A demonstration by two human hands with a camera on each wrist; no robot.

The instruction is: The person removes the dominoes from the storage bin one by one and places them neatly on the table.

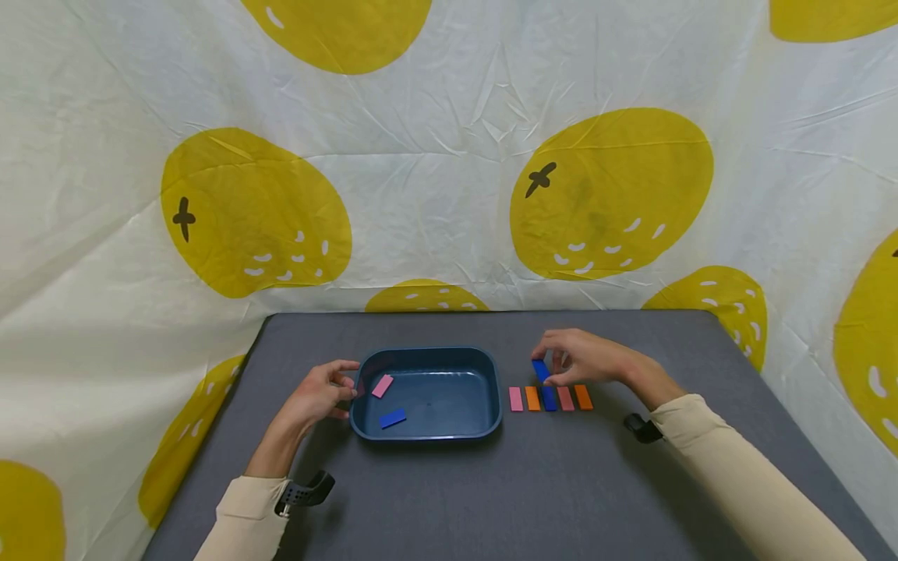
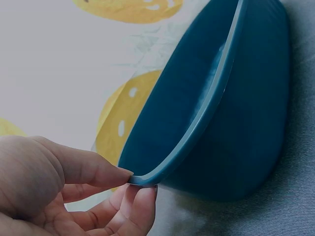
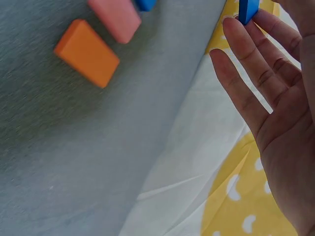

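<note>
At the left end of the dark blue plastic tub (image 1: 428, 437), my left hand (image 1: 319, 396) pinches the rim, thumb over it and fingers beneath in the left wrist view. A pink block (image 1: 382, 386) and a blue block (image 1: 393, 418) lie inside the tub. My right hand (image 1: 585, 357) holds another flat blue block (image 1: 540, 371) by its ends between thumb and fingers. Below that hand runs a row of upright-lying blocks: pink (image 1: 515, 399), orange (image 1: 532, 399), blue (image 1: 549, 399), darker pink (image 1: 565, 399) and orange (image 1: 584, 397). The held block overlaps the row's blue one in the head view.
A grey cloth (image 1: 449, 499) covers the table, and its far edge meets a white curtain (image 1: 428, 218) printed with yellow fruit. The tub's right wall stands close to the row's left end. Dark bands (image 1: 309, 491) circle both wrists.
</note>
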